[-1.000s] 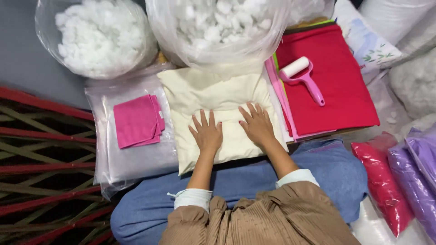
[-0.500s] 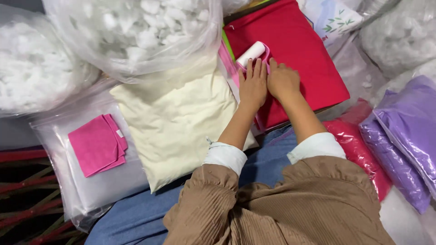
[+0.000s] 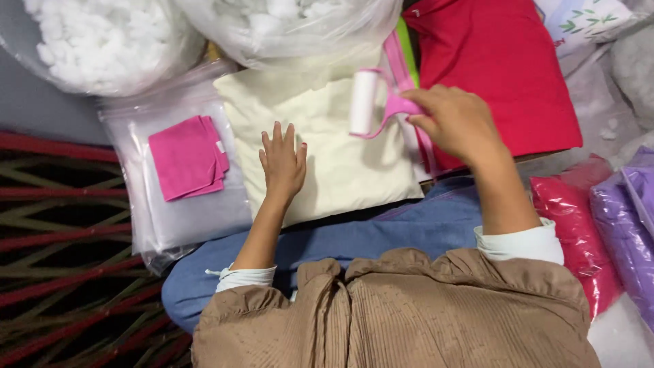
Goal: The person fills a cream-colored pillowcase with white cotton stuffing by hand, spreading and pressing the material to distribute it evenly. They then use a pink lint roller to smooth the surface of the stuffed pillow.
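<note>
Here, left hand (image 3: 283, 163) flat, open on cream fabric (image 3: 340, 157); right hand (image 3: 456, 123) closed around pink lint roller (image 3: 371, 102), clear cotton bags (image 3: 102, 41) behind.

Clear stuffing bags (image 3: 102, 41) top left; red (image 3: 572, 232), purple packs (image 3: 630, 225) right.

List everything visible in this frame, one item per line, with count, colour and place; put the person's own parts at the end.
cream fabric piece: 1, cream, centre, flat on the lap
lint roller: 1, white roll with pink handle, over the cream fabric piece
red fabric: 1, red, top right
pink folded cloth: 1, pink, left, on a clear bag
clear flat bag: 1, clear, left of the cream piece
bags of white stuffing: 2, clear with white filling, top
red filled bag: 1, red, right
purple filled bag: 1, purple, far right
left hand: flat on the cream fabric piece
right hand: grips the lint roller handle
</note>
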